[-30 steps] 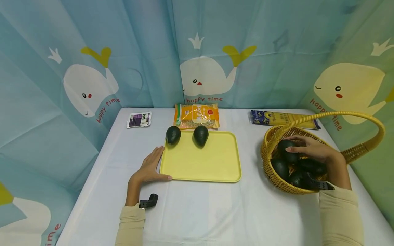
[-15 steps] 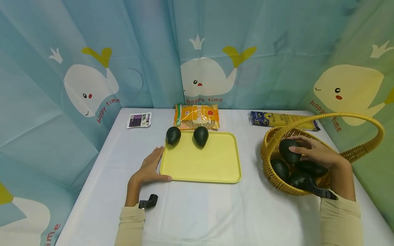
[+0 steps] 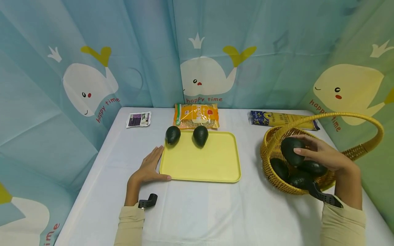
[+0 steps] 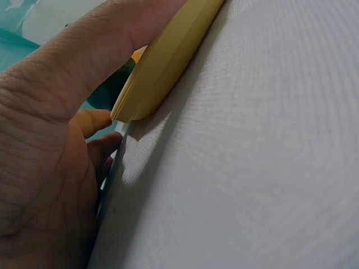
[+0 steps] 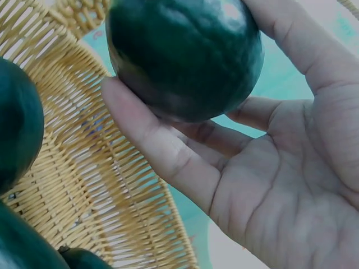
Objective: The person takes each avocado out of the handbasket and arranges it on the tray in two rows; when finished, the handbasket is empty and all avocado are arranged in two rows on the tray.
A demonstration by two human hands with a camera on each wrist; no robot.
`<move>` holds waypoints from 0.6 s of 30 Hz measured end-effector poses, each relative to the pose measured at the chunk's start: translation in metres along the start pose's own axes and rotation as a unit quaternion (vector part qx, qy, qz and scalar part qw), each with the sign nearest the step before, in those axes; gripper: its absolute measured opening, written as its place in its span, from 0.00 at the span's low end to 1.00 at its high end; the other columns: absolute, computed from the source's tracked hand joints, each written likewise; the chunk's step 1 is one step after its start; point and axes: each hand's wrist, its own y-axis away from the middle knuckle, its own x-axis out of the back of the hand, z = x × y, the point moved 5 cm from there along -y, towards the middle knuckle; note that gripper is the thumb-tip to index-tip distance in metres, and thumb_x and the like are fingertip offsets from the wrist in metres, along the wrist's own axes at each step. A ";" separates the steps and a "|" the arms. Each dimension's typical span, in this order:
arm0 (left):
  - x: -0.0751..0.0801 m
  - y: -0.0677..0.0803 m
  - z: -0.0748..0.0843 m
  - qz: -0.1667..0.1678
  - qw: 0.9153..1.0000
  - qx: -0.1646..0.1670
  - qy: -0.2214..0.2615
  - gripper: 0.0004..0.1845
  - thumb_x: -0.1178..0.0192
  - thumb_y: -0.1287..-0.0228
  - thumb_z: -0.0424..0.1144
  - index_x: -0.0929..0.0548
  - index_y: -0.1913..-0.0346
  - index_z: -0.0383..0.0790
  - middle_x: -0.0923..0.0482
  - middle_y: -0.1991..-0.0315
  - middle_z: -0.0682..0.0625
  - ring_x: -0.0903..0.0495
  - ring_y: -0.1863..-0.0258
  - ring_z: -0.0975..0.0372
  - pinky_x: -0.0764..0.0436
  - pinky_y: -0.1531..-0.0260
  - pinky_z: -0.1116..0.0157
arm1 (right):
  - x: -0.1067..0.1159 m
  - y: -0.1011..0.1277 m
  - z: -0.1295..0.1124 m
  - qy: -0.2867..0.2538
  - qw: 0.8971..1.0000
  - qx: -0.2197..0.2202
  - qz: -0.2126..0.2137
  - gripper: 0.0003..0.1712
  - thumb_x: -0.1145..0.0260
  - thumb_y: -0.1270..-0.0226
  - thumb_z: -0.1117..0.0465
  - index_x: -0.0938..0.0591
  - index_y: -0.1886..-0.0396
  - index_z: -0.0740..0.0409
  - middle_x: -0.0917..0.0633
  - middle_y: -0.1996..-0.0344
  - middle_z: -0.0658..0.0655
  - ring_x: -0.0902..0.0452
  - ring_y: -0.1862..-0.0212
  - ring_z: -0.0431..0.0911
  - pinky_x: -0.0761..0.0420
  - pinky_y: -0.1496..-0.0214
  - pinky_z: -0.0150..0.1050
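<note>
The person's right hand [image 3: 323, 155] has its thumb on one side and curved fingers on the other, parted only by the width of the dark green avocado [image 3: 291, 151] they grip. That avocado sits at the fingertips, over the opening of the wicker basket [image 3: 275, 181]. Below and to the near side of those fingers, three more avocados [image 3: 279, 169] lie inside the basket, whose arched handle [image 3: 358, 116] rises beyond the knuckles. Past the same fingertips, behind the basket, lies a blue-and-yellow packet [image 3: 284, 119]. The left hand [image 3: 148, 170] grasps nothing: its fingers are extended, its thumb spread wide, and they touch the yellow tray [image 3: 203, 164] around its near left corner. Just beyond the left fingertips, one avocado [image 3: 173, 135] rests at the tray's far left corner; another [image 3: 200, 136] lies farther right along the far edge. Farther from these fingertips are an orange packet [image 3: 197, 115], behind both avocados, and a small white-and-purple sachet [image 3: 139, 119].
</note>
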 end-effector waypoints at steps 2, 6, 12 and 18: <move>0.000 0.000 0.000 0.000 1.000 0.000 -0.002 0.71 0.24 0.64 0.62 0.56 0.22 0.38 0.57 0.21 0.39 0.58 0.22 0.44 0.52 0.29 0.37 | -0.001 0.002 -0.004 -0.001 1.000 0.007 -0.001 0.25 0.48 0.24 0.66 0.37 0.30 0.55 0.28 0.45 0.36 0.25 0.50 0.29 0.18 0.57 0.32; 0.000 0.000 0.000 -0.003 1.000 0.001 -0.003 0.70 0.24 0.63 0.61 0.56 0.22 0.38 0.57 0.21 0.39 0.58 0.22 0.44 0.52 0.29 0.37 | -0.005 0.006 -0.013 -0.010 0.999 0.029 -0.006 0.25 0.48 0.25 0.69 0.36 0.32 0.58 0.26 0.46 0.41 0.21 0.52 0.34 0.16 0.58 0.35; 0.000 0.000 0.000 -0.005 1.000 0.002 -0.003 0.70 0.25 0.63 0.62 0.56 0.22 0.38 0.57 0.21 0.39 0.59 0.22 0.44 0.53 0.28 0.37 | -0.012 0.012 -0.026 -0.047 0.997 0.061 -0.031 0.25 0.50 0.26 0.72 0.36 0.32 0.55 0.25 0.47 0.45 0.16 0.55 0.42 0.13 0.61 0.42; 0.000 0.000 0.000 -0.003 1.000 -0.004 0.001 0.70 0.24 0.62 0.61 0.56 0.22 0.38 0.58 0.21 0.39 0.59 0.22 0.44 0.54 0.29 0.37 | -0.020 0.015 -0.033 -0.078 0.993 0.077 -0.040 0.27 0.51 0.28 0.75 0.38 0.32 0.58 0.25 0.47 0.49 0.16 0.54 0.43 0.13 0.61 0.44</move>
